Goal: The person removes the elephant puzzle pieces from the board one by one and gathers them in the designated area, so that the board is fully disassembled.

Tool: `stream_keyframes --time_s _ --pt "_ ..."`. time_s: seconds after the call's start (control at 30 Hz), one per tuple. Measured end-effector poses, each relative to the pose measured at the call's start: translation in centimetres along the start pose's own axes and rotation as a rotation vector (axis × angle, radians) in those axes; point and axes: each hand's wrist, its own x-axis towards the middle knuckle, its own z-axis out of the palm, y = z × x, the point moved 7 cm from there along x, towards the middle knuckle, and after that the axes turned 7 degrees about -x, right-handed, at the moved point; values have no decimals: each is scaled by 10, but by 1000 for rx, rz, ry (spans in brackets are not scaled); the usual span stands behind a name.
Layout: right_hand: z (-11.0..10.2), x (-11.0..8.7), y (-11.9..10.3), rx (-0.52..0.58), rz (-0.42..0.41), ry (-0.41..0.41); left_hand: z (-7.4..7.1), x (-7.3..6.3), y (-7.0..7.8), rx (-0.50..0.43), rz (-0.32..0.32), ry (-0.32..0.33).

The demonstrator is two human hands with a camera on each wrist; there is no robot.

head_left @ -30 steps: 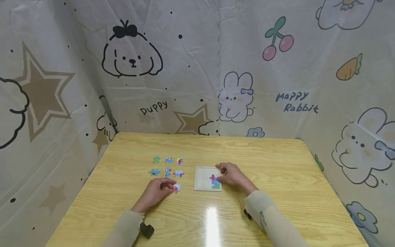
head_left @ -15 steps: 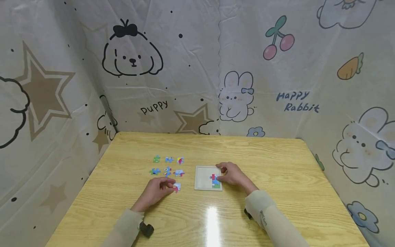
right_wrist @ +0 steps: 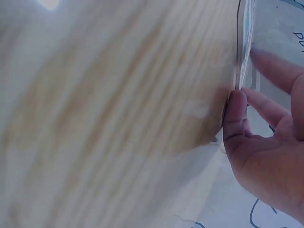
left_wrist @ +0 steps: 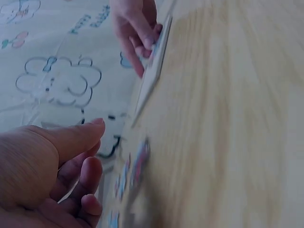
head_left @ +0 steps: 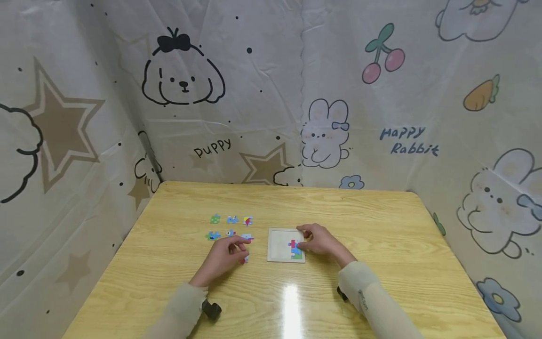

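Note:
My left hand (head_left: pixel 221 256) hovers over the loose jigsaw pieces left of the frame, its fingers loosely bent and nothing between them. Below its fingertips lies a white, blue and red jigsaw piece (head_left: pixel 246 258), partly hidden by the hand; in the left wrist view a blurred piece (left_wrist: pixel 139 162) shows beyond the fingers. My right hand (head_left: pixel 321 241) holds the right side of a pale square puzzle frame (head_left: pixel 268 247), forefinger at the far right corner and thumb by the right rim. Joined red, blue and green pieces (head_left: pixel 296 253) fill the frame's lower right.
More jigsaw pieces lie in rows at the left, among them a green piece (head_left: pixel 215 219), a blue one (head_left: pixel 213 235) and a yellow-and-red one (head_left: pixel 247 220). The wooden table (head_left: pixel 364 216) ends at a printed cloth wall (head_left: pixel 262 117) behind.
My left hand has let go of the white and red jigsaw piece, lifted and shifted slightly right and away from me. The right hand and the frame stay in place.

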Motion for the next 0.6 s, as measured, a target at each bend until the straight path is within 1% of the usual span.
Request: stream_keyframes --time_s 0.2,0.33,0.4,0.47,0.6 --pt "1 -4 0 -22 -13 -47 29 15 20 17 53 -52" --pt "2 -5 0 -36 -10 -69 51 25 28 33 73 -86" --pt "3 -5 0 -42 0 -70 62 31 31 36 79 -103" --pt "3 -4 1 -45 6 -71 72 37 31 52 71 -112" --pt "2 -4 2 -55 -13 -69 89 47 31 106 62 -111"
